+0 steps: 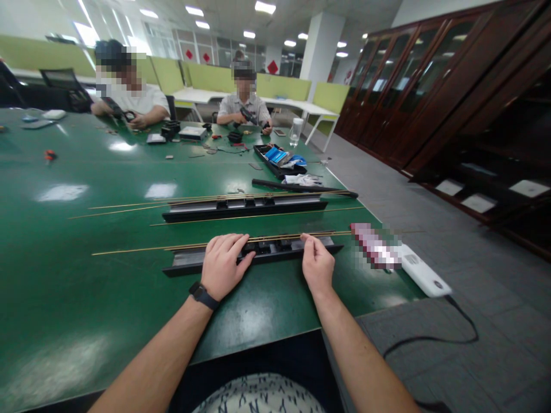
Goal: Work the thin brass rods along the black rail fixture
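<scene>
A long black channel piece (189, 268) with a grey inner face lies across the green table before me, with black blocks inside its middle. Over its left half my left hand (224, 261) curls, fingers at the far rim and thumb inside, holding it. Thin brass-coloured rods (275, 237) run along the far rim, passing under my left fingertips. My right hand (317, 261) pinches the rods between thumb and forefinger near the channel's right end. What lies under my left palm is hidden.
A second black channel (241, 212) with more thin rods lies behind. Farther back are a black strip (301, 188), white gloves (303, 180) and a black tray (279, 163). A white device (424, 272) overhangs the right edge. Two people sit opposite, holding tools.
</scene>
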Motion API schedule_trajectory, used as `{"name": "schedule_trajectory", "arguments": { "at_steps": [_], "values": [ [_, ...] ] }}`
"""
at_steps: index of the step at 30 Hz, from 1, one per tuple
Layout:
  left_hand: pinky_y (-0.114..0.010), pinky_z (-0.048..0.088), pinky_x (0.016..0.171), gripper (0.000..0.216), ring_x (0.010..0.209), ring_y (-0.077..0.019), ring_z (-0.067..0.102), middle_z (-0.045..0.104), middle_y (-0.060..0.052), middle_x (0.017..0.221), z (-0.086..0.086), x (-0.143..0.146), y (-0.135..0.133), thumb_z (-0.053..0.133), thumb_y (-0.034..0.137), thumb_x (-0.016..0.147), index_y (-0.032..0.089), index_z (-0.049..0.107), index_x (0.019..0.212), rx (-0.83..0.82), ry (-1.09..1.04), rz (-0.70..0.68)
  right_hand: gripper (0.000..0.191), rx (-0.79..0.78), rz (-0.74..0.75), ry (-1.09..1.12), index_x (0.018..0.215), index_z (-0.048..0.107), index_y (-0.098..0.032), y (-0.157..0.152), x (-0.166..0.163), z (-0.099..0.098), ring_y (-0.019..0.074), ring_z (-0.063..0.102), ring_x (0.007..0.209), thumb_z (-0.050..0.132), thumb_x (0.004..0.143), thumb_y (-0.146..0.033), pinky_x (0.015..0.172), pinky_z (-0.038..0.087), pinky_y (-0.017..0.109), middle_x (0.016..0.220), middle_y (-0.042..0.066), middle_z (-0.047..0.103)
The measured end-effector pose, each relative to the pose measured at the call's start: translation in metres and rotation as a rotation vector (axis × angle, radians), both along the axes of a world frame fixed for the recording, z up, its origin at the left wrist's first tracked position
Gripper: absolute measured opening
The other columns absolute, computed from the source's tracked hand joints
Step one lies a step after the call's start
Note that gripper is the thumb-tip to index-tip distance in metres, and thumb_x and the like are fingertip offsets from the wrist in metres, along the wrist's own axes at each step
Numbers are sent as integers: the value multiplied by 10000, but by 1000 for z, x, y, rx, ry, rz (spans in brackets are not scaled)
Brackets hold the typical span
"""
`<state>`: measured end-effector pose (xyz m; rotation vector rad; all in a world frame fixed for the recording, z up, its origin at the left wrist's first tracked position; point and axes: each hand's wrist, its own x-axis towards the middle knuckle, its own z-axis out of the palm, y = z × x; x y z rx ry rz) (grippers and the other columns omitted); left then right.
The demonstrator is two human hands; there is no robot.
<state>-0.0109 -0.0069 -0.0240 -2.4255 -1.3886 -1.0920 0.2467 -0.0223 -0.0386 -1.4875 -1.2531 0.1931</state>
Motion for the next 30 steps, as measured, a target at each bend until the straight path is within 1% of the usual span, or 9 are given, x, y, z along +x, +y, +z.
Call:
{"name": "schedule_trajectory", "arguments": {
  "at_steps": [10, 18, 24, 30],
  "values": [
    [-478, 439, 1051, 379, 1176, -298, 653, 740, -107, 1236, 0, 0, 0, 632, 395, 978, 226, 674, 1315, -9, -2, -1, 398, 0, 47, -16, 1160, 773, -205, -1, -2, 1, 236, 771, 1071, 476, 1045, -444, 964, 600, 362, 1132, 84, 809],
    [-484, 438, 1056, 379, 1183, -304, 654, 737, -111, 1241, -1, 0, 0, 628, 400, 982, 233, 671, 1319, -11, -4, -2, 424, -3, -18, 19, 1151, 774, -195, 1, 1, -2, 241, 772, 1075, 455, 1046, -454, 975, 597, 369, 1113, 96, 812],
    [-477, 436, 1058, 381, 1176, -295, 652, 738, -110, 1235, 0, 0, 0, 627, 403, 989, 210, 670, 1315, 5, 6, 0, 398, -2, 46, 20, 1160, 769, -206, 0, 0, -3, 236, 777, 1057, 475, 1044, -448, 963, 599, 358, 1110, 86, 813],
    [-470, 435, 1054, 376, 1176, -296, 657, 738, -108, 1239, 1, 0, 0, 625, 399, 986, 226, 670, 1317, -3, 3, -3, 413, -24, -7, 17, 1159, 771, -205, 1, 1, -3, 240, 764, 1089, 453, 1051, -447, 996, 582, 378, 1135, 87, 806]
  ]
}}
